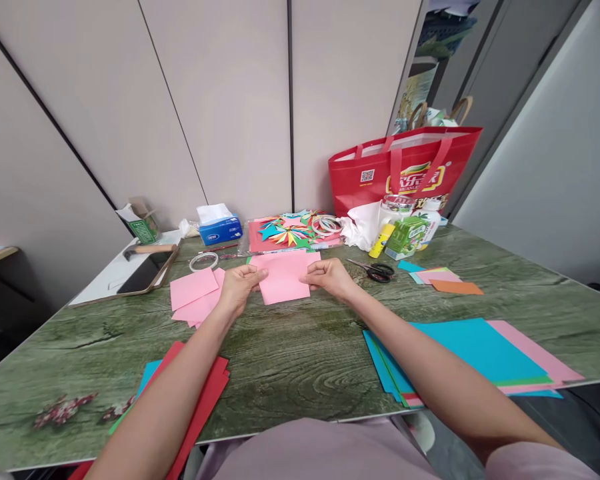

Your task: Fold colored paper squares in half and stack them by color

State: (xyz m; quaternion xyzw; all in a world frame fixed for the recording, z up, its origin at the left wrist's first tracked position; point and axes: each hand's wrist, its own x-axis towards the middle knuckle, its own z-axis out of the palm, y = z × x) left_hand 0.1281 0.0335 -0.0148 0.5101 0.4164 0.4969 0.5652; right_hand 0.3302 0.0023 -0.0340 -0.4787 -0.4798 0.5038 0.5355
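A pink square sheet of paper (284, 279) is held just above the green wood-grain table (290, 360) between both hands. My left hand (239, 285) pinches its left edge with closed fingers. On the sheet's right edge my right hand (330, 275) pinches the same way. A small pile of pink squares (194, 297) lies just left of my left hand. Black-handled scissors (375, 269) rest to the right of my right hand.
Red sheets (200, 393) over a blue one lie front left; a stack topped with blue paper (473, 353) lies front right. Behind are folded paper stars (293, 232), tape rolls (203, 261), a tissue box (220, 227), a glue stick (381, 240), a red bag (405, 170), small coloured squares (443, 279), a tray (145, 273).
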